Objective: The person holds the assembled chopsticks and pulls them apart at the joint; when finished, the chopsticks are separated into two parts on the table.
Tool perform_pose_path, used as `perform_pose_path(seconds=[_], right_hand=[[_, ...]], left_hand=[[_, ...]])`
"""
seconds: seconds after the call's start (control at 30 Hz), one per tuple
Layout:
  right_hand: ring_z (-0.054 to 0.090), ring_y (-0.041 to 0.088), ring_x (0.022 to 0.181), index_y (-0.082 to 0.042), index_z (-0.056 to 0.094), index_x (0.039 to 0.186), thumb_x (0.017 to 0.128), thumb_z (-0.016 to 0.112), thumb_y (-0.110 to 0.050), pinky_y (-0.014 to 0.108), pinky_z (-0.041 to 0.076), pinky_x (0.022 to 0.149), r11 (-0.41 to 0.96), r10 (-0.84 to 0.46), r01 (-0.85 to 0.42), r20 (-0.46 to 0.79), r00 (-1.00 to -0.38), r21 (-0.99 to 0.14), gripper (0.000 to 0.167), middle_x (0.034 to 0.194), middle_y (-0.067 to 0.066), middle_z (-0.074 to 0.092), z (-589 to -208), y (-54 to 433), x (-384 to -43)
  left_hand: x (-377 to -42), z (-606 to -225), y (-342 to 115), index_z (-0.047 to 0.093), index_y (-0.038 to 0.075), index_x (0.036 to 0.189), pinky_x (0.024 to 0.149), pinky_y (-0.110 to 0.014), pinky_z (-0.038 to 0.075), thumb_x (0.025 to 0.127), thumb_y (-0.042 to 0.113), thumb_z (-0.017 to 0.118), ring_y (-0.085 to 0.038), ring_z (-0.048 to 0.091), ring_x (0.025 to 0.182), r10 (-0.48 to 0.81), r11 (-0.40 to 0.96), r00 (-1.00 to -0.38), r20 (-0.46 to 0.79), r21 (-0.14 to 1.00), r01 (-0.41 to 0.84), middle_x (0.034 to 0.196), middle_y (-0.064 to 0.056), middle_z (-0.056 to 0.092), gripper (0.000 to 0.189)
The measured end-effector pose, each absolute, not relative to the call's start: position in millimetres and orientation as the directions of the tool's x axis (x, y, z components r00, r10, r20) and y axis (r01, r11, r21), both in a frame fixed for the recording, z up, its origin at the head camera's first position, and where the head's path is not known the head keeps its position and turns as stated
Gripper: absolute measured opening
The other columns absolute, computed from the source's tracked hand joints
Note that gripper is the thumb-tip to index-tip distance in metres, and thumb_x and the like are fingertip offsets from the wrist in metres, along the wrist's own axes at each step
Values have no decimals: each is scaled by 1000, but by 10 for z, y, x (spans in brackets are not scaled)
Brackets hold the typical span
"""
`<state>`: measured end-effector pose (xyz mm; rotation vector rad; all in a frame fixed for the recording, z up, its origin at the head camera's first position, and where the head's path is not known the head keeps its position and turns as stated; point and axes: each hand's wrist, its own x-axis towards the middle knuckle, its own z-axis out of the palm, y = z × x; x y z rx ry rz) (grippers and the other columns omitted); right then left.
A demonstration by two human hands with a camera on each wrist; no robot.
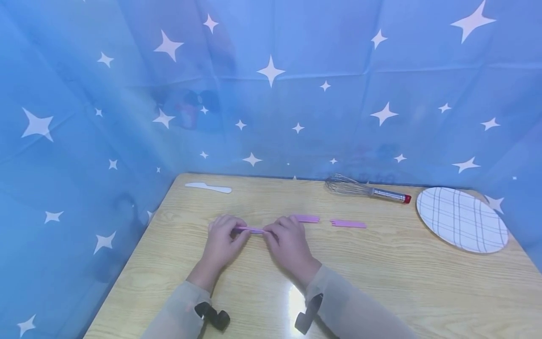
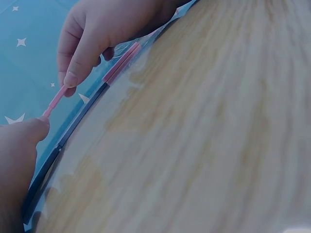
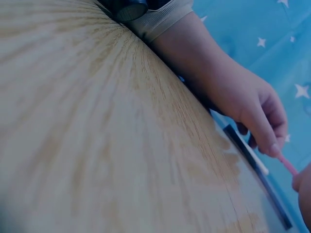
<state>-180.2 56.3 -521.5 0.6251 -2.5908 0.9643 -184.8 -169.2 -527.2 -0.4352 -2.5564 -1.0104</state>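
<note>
Between both hands, in the middle of the table, a slim pink stick (image 1: 253, 229) is held roughly level. My left hand (image 1: 222, 242) pinches its left end between thumb and fingers. The right hand (image 1: 290, 245) pinches the other end the same way. In the left wrist view the stick (image 2: 56, 102) spans the short gap between the hands. Beyond the right hand lie two pink stick-like pieces (image 1: 306, 218) (image 1: 348, 224) in line. A narrow dark strip (image 2: 80, 116) runs beyond the hands, mostly hidden by them in the head view.
A white plastic knife (image 1: 208, 187) lies at the back left of the wooden table (image 1: 262, 301). At the back right are a wire whisk (image 1: 366, 189) with a red-tipped handle and an oval white plate (image 1: 461, 219) with a checked pattern. A blue starry curtain (image 1: 271, 108) hangs behind.
</note>
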Motion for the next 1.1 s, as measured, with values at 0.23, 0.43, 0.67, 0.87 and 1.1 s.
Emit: perform_pose_path(seconds=[0.23,0.43,0.67,0.87,1.1], right_hand=[[50,13,97,-22,82,106,101,75,-27,43,40,99,669,-296,-506,430,-853,-545,9,94,-14,63,-5213,623,-1765],[52,12,100,-22,82,103,99,77,-25,45,39,103,650,-272,-506,448,-851,-567,6,94,-16,62,-5225,688,-1728],[49,10,94,-22,82,102,99,78,-23,42,40,97,636,-275,-527,473,-837,-564,6,91,-17,60,-5237,758,-1683],[51,11,98,-21,82,103,98,78,-22,44,40,100,626,-278,-541,487,-828,-562,6,93,-16,62,-5238,837,-1627],[51,10,101,-21,81,109,100,76,-23,43,38,98,613,-288,-541,475,-831,-576,11,97,-17,62,-5199,962,-1564]], left_hand=[[-1848,-5296,-1682,74,20,100,92,-41,41,91,27,87,-13,56,91,148,689,-880,451,591,419,94,10,67,17],[-1863,-5315,-1674,74,19,98,87,-40,48,88,26,89,-13,57,90,160,685,-859,486,572,451,94,9,67,19],[-1862,-5328,-1675,73,18,93,86,-40,49,85,28,92,-13,58,90,186,682,-833,521,542,491,92,9,68,23],[-1836,-5299,-1639,71,18,89,89,-41,50,81,30,94,-15,59,92,205,684,-832,516,532,499,90,9,69,27],[-1828,-5268,-1541,70,22,90,96,-42,48,84,38,92,-11,58,93,212,685,-853,477,550,478,92,14,66,28]])
